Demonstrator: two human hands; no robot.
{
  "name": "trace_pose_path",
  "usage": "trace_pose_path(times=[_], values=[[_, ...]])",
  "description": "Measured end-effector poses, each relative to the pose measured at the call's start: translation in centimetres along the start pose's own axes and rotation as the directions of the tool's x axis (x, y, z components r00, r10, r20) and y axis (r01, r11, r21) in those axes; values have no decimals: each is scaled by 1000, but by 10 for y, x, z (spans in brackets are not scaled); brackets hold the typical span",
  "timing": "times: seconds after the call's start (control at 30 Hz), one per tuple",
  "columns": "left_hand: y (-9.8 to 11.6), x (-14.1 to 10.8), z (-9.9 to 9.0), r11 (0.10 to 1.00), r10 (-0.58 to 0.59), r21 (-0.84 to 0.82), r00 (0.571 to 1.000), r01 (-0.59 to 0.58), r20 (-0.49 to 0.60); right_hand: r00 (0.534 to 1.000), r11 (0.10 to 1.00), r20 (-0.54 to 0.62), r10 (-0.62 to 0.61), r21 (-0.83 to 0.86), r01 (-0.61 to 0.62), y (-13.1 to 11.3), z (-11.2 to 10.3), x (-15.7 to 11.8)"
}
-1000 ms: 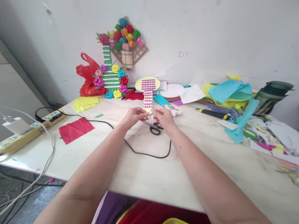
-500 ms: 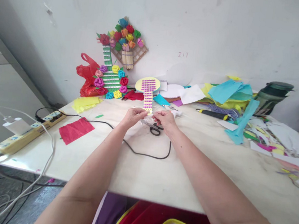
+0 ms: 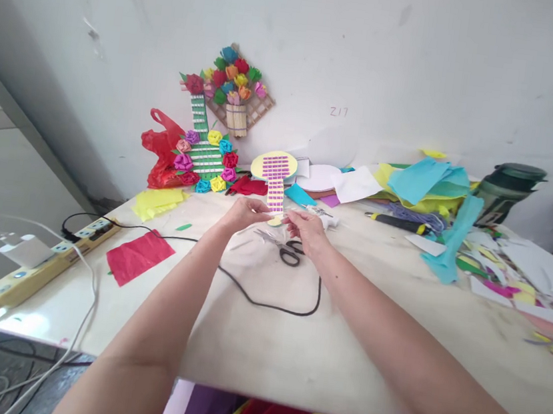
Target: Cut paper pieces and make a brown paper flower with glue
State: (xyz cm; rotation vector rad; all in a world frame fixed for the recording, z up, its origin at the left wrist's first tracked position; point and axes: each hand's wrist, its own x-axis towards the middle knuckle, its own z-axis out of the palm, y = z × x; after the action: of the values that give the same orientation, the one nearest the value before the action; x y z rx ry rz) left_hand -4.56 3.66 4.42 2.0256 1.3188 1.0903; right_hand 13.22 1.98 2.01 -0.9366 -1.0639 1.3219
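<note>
My left hand [image 3: 245,214] and my right hand [image 3: 305,229] meet at the lower part of a yellow paper craft [image 3: 275,166], which has an oval top and a narrow stem crossed with purple strips. The fingers of both hands are pinched together. Between the fingertips, across the stem, runs a thin pale strip [image 3: 276,216], mostly covered by the fingers. Just below my right hand lies a pair of scissors [image 3: 289,254] with black handles, its blades pointing left. A white tool [image 3: 328,219], partly covered, rests behind my right hand.
A black cord [image 3: 264,304] loops across the table in front. To the left are a power strip [image 3: 42,265] and red paper [image 3: 139,257]. Flower crafts [image 3: 205,155] lean at the wall. A utility knife [image 3: 398,223], paper scraps [image 3: 521,264] and a bottle [image 3: 507,192] are right.
The view has tilted up slightly, so the table sits lower in the picture. My hands have moved a little farther off, uncovering more of the scissors, and stay pinched.
</note>
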Motion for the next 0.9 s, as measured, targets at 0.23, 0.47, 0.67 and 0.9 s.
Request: trace_pose_path(times=[0.23,0.47,0.67,0.9], values=[[-48,12,1,962,2,271,992,32,-124,993,824,-12,-119,-558,92,3,-5,27],[-56,19,17,912,85,404,996,-64,-34,898,53,357,-256,-923,382,5,-5,25],[-62,18,18,919,116,382,993,-98,-23,801,-104,586,-122,-810,577,16,-3,26],[-64,14,5,920,98,382,995,-84,-18,785,-114,603,-142,-798,592,24,-5,25]])
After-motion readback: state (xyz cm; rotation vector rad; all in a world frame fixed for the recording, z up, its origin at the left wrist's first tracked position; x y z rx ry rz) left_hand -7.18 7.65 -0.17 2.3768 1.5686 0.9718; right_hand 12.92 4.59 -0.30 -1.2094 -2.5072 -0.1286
